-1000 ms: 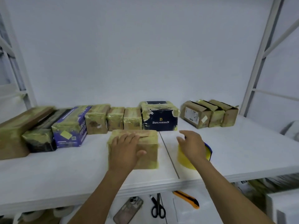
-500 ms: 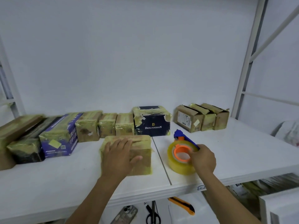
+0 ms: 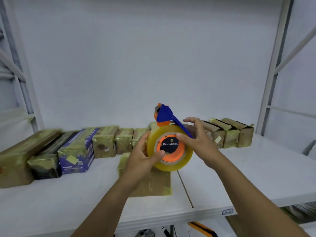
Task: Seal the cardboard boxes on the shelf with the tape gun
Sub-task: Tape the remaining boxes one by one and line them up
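Centre frame, the left grip and right grip both clasp the tape gun: yellow roll, orange hub, blue handle.

Tape gun coming up now: I see a see-through yellow roll, amber at the rim, a bright orange hub, and a deep blue guard and handle. Through the hub shows a dark navy patch with pale gold and white lettering. The cardboard box under it is plain brown with a yellow-green tape sheen. The purple-blue box carries white print and one yellow-green sticker. The right-hand boxes are brown with yellowish strips. The shelf is white
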